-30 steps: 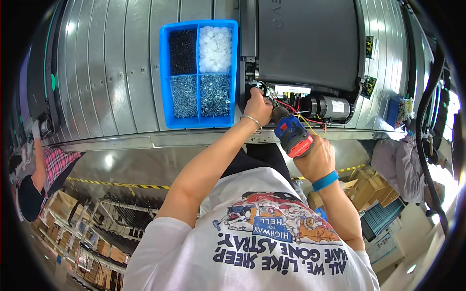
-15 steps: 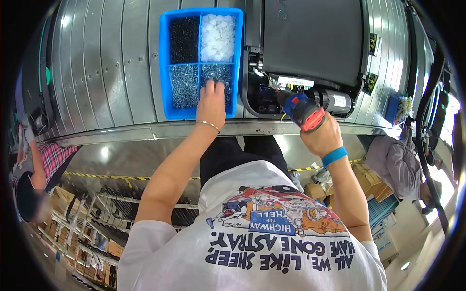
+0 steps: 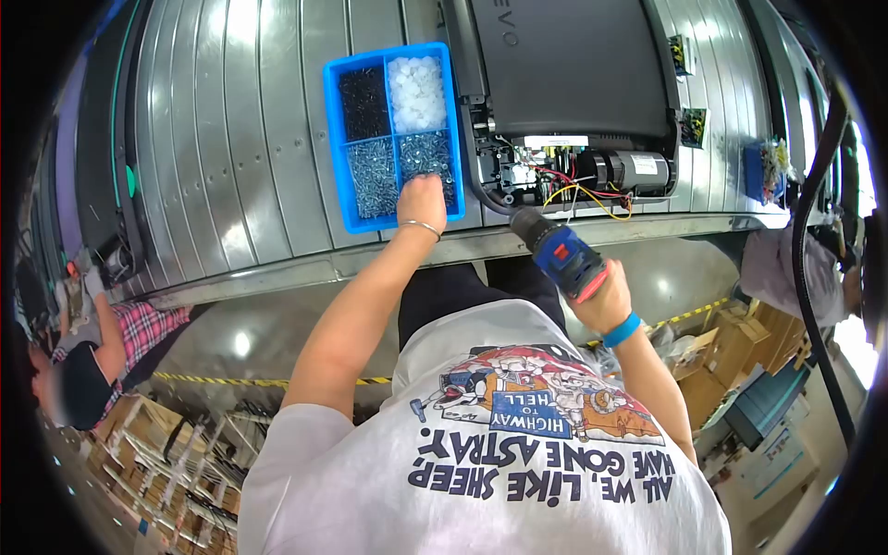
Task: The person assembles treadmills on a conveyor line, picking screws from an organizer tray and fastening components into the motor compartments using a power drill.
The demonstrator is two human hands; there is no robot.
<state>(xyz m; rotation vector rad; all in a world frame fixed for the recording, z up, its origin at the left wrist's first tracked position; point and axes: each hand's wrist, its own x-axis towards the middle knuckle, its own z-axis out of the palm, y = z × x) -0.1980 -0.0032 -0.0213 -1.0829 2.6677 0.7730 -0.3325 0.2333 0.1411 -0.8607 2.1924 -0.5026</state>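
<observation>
My left hand [image 3: 423, 201] is at the near right compartment of a blue divided bin [image 3: 336, 148]. Its fingers curl down among silver screws [image 3: 421, 155], and whatever they grip is hidden. The other compartments hold more silver screws [image 3: 372, 176], black screws [image 3: 364, 102] and white plastic pieces [image 3: 416, 92]. A blue and red cordless drill [image 3: 561, 255] is in my right hand [image 3: 606, 301], closed around its handle. The drill's front end points up and left, just in front of the machine's open motor bay [image 3: 555, 180], where colored wires and a black cylindrical motor [image 3: 634, 170] show.
The dark machine deck [image 3: 573, 65] lies on a slatted metal conveyor [image 3: 240, 139] with a metal front edge [image 3: 305, 269]. A small blue bin [image 3: 758, 174] stands at right. A person in a plaid shirt [image 3: 153, 333] works at far left; cardboard boxes [image 3: 726, 361] sit behind me.
My right hand has drawn the drill back from the motor bay, uncovering the wires. My left hand stays at the screw compartment, its fingers more curled. The camera view has shifted.
</observation>
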